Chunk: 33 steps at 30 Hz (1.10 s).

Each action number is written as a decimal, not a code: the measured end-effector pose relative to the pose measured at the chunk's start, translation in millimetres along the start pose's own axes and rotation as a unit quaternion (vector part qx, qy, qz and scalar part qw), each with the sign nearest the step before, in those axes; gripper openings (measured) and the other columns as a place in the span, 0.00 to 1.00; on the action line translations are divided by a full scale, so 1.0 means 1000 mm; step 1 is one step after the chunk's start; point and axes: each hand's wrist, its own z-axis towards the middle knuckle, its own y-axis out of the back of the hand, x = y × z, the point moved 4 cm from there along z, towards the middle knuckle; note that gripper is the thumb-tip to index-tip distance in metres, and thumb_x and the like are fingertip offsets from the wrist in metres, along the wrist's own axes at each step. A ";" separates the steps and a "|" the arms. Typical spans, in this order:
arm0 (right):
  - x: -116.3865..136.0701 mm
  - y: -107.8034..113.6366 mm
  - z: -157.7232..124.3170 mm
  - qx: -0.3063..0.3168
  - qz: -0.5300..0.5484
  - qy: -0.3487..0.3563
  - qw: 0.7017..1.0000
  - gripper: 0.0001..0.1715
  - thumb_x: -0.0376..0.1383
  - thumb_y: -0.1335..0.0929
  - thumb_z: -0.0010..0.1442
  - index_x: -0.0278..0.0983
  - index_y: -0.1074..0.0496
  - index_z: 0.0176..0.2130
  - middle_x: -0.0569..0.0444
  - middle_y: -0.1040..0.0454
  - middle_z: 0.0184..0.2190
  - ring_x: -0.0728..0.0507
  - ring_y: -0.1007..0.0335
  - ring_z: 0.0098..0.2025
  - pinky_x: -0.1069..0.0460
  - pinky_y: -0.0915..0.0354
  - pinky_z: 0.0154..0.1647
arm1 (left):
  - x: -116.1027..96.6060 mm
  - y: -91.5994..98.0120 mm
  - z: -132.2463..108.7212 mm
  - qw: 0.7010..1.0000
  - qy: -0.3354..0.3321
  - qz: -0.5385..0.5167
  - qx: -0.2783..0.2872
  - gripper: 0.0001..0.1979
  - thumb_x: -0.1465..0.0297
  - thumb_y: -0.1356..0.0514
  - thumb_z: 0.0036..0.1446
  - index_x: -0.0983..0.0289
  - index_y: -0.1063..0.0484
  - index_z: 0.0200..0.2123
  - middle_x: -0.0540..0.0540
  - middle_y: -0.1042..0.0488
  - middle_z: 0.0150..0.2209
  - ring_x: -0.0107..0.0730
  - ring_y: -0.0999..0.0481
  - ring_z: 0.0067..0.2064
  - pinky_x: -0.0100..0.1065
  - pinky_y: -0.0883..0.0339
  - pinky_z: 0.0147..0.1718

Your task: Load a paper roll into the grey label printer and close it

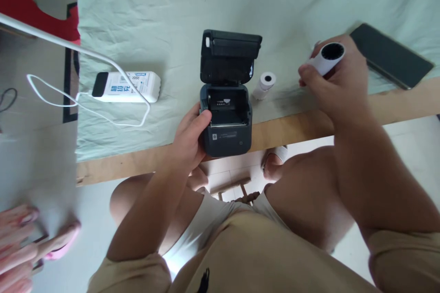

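A dark portable label printer (pixel 227 139) is gripped at its left side by my left hand (pixel 189 135), thumb over the edge. Its lid (pixel 230 52) stands raised, and the paper bay inside shows no roll. In my right hand (pixel 347 78) is a white paper roll (pixel 323 64) with a dark hollow core, pinched between thumb and fingers. Just right of the printer, a smaller white paper roll (pixel 264 86) stands on the cloth. Part of the held roll is hidden by my fingers.
A pale green cloth (pixel 178 9) covers the table, whose wooden edge (pixel 288 129) runs in front of me. At left lies a white power bank (pixel 127 87) with a white cable (pixel 99 55). A dark phone (pixel 392 55) rests beyond my right hand. Another person's leg (pixel 51 242) shows lower left.
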 end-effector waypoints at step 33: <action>-0.096 0.090 0.042 0.014 -0.378 -0.243 0.893 0.63 0.55 0.16 0.36 0.40 0.29 0.66 0.39 0.21 0.57 0.25 0.28 0.63 0.33 0.43 0.45 | -0.003 0.003 -0.003 0.999 0.018 0.011 -0.042 0.16 0.57 0.28 0.57 0.61 0.22 0.41 0.50 0.18 0.32 0.31 0.18 0.31 0.29 0.26 0.30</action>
